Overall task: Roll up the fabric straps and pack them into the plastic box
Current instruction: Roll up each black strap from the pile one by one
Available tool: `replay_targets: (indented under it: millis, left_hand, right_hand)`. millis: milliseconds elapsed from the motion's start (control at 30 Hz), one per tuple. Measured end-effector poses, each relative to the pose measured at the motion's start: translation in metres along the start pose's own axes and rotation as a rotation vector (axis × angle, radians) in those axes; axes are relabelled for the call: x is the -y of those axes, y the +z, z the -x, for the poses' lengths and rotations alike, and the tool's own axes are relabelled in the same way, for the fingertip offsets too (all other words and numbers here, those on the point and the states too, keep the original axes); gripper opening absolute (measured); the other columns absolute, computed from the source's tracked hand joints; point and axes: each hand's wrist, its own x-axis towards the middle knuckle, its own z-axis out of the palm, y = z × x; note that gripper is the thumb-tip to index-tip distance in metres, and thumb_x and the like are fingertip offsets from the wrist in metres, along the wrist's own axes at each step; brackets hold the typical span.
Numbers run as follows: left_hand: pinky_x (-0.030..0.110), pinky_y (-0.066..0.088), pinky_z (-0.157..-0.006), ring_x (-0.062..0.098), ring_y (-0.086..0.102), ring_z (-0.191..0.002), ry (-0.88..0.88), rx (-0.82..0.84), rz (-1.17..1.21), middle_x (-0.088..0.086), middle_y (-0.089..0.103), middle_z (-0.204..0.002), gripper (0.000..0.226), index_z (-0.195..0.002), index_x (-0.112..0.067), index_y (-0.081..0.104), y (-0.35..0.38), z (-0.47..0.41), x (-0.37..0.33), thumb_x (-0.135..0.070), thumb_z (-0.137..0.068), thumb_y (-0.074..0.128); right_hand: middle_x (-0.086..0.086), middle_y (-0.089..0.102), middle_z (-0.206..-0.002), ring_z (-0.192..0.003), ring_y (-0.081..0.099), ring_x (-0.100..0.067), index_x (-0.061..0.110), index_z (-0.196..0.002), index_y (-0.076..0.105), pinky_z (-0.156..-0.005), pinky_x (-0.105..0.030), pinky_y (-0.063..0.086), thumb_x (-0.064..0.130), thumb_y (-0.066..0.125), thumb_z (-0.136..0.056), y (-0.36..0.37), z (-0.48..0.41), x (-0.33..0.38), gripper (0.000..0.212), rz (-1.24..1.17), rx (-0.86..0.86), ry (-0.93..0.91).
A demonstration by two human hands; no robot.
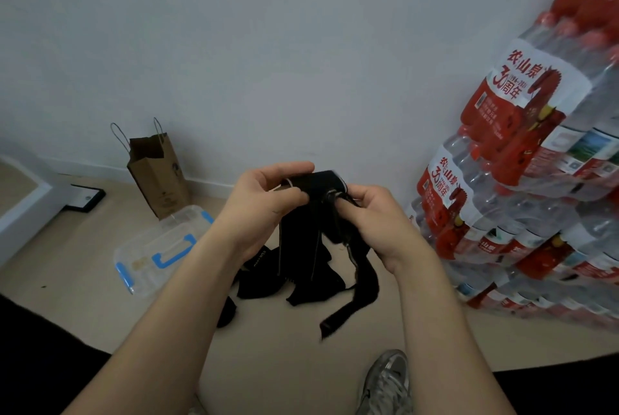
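Fabric strap (313,210), black, is held up between both hands at about chest height, its top end wound into a short roll. The left hand (268,200) pinches the roll's left side, thumb over the top and fingers curled under it. The right hand (371,217) closes on the right end, fingertips pressing into the coil's centre. From this double grip the loose length hangs straight down, ending just above the floor (83,247). More black straps (301,284) lie in a tangled heap on the floor right beneath the hands, one tail trailing out toward the right. The plastic box (157,247), clear with blue handle and clasps, sits on the floor to the left of the heap, close by. A brown paper bag (157,177) stands behind it against the wall. Stacked packs of bottled water (522,180) rise on the right.
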Motion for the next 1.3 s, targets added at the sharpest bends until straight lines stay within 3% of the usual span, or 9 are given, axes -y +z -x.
replay_targets:
  millis: [133, 400, 500, 600, 700, 867, 1100, 1233, 1300]
  left_hand:
    - [0.032, 0.056, -0.108, 0.022, 0.074, -0.123, 0.135, 0.263, -0.288, 0.007, 0.079, -0.126, 0.063, -0.13, -0.006, 0.073, -0.004, 0.007, -0.005, 0.033, -0.085, 0.052]
    - [0.027, 0.04, -0.085, 0.008, 0.056, -0.1, 0.365, -0.035, -0.794, -0.021, 0.077, -0.092, 0.021, -0.101, -0.036, 0.081, 0.006, 0.005, -0.013, -0.017, -0.099, 0.071]
    - [0.034, 0.03, -0.084, 0.018, 0.047, -0.104, 0.351, -0.068, -0.942, -0.016, 0.073, -0.092, 0.029, -0.097, -0.033, 0.07, 0.006, -0.001, -0.024, -0.005, -0.094, 0.06]
    - [0.033, 0.047, -0.08, 0.025, 0.066, -0.091, 0.42, 0.074, -0.966, -0.003, 0.079, -0.09, 0.044, -0.105, -0.027, 0.077, 0.01, -0.009, -0.046, 0.007, -0.087, 0.056]
    - [0.006, 0.04, -0.081, 0.014, 0.068, -0.103, 0.491, 0.156, -1.074, -0.005, 0.082, -0.109, 0.048, -0.115, -0.024, 0.081, 0.016, -0.024, -0.064, 0.006, -0.089, 0.056]
    - [0.03, 0.041, -0.06, 0.028, 0.064, -0.081, 0.215, 0.046, -1.147, 0.0, 0.067, -0.075, 0.024, -0.076, -0.018, 0.064, 0.005, -0.057, -0.101, -0.011, -0.097, 0.055]
    - [0.031, 0.027, -0.054, 0.007, 0.034, -0.048, 0.132, 0.108, -0.836, -0.015, 0.037, -0.055, 0.022, -0.067, -0.024, 0.04, 0.005, -0.081, -0.143, -0.028, -0.086, 0.051]
    - [0.022, 0.026, -0.046, 0.008, 0.031, -0.049, 0.151, 0.089, -0.709, -0.014, 0.035, -0.057, 0.016, -0.068, -0.025, 0.037, 0.002, -0.094, -0.145, -0.026, -0.082, 0.045]
    - [0.024, 0.026, -0.049, 0.009, 0.031, -0.051, 0.127, 0.06, -0.657, -0.011, 0.034, -0.06, 0.014, -0.067, -0.026, 0.035, -0.003, -0.099, -0.135, -0.025, -0.076, 0.046]
  right_hand:
    - [0.002, 0.076, -0.073, -0.059, 0.068, -0.005, 0.011, -0.1, 0.085, -0.054, -0.017, 0.049, 0.02, 0.068, -0.106, -0.001, -0.004, 0.004, 0.02, -0.081, -0.054, 0.038]
    - [-0.001, 0.058, -0.063, -0.05, 0.053, -0.012, 0.013, -0.085, 0.071, -0.056, -0.026, 0.04, 0.048, 0.073, -0.097, 0.003, -0.007, 0.036, 0.037, 0.247, -0.218, 0.187]
    - [0.005, 0.06, -0.056, -0.045, 0.053, -0.009, 0.009, -0.084, 0.076, -0.047, -0.02, 0.038, 0.041, 0.072, -0.101, 0.0, -0.008, 0.054, 0.037, 0.272, -0.097, 0.17]
    - [0.006, 0.06, -0.05, -0.039, 0.051, -0.005, 0.012, -0.077, 0.075, -0.04, -0.014, 0.036, 0.032, 0.069, -0.105, -0.004, -0.006, 0.074, 0.035, 0.267, 0.009, 0.172]
    - [0.003, 0.051, -0.049, -0.041, 0.046, -0.013, 0.016, -0.066, 0.064, -0.043, -0.019, 0.033, 0.033, 0.07, -0.094, -0.005, -0.016, 0.097, 0.033, 0.367, -0.157, 0.11]
    - [0.006, 0.037, -0.038, -0.038, 0.036, -0.013, 0.014, -0.046, 0.04, -0.04, -0.025, 0.028, 0.04, 0.047, -0.08, -0.01, -0.038, 0.129, 0.044, 0.494, -0.691, -0.233]
    - [0.008, 0.047, -0.055, -0.059, 0.044, -0.018, 0.019, -0.059, 0.053, -0.054, -0.03, 0.031, 0.014, 0.056, -0.097, -0.022, -0.086, 0.166, 0.038, 0.706, -0.32, -0.124]
    - [0.0, 0.077, -0.096, -0.088, 0.07, -0.018, 0.028, -0.113, 0.071, -0.075, -0.028, 0.05, 0.016, 0.065, -0.103, -0.019, -0.107, 0.167, 0.017, 0.755, -0.224, -0.183]
    - [0.001, 0.079, -0.097, -0.095, 0.072, -0.018, 0.027, -0.109, 0.066, -0.084, -0.031, 0.054, 0.021, 0.072, -0.101, -0.014, -0.116, 0.157, 0.012, 0.717, -0.28, -0.219]
